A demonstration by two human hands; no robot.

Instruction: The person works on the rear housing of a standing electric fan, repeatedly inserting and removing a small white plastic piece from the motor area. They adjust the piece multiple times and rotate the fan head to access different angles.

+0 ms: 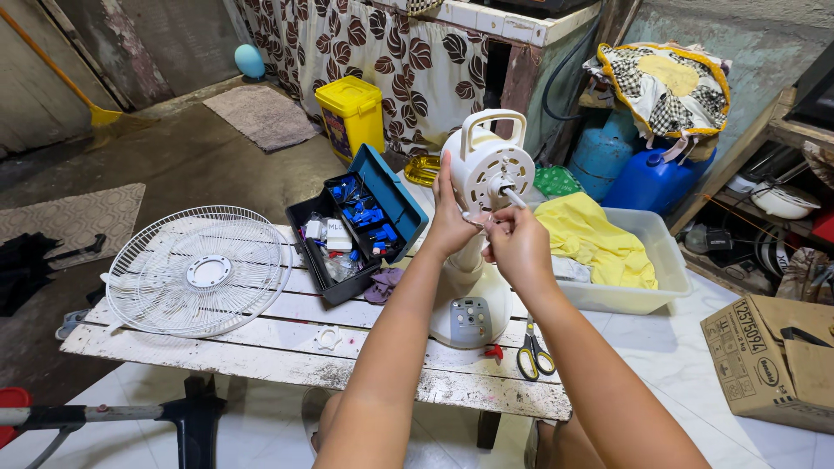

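Left hand (pixel 450 219) fingers clasp the white plastic fan motor housing (pixel 488 165) on the counter (pixel 287 352), right hand (pixel 518 243) fingers pinch beneath its shaft.

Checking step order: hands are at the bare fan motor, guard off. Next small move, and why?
Probably steady the white fan motor housing with the left hand while the right hand works just below the bare metal shaft; both hands already meet there.

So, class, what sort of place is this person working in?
Probably a home's utility or kitchen corner used for repairs: a worn white wooden bench, blue gas cylinder, and the hands on a white stripped fan motor.
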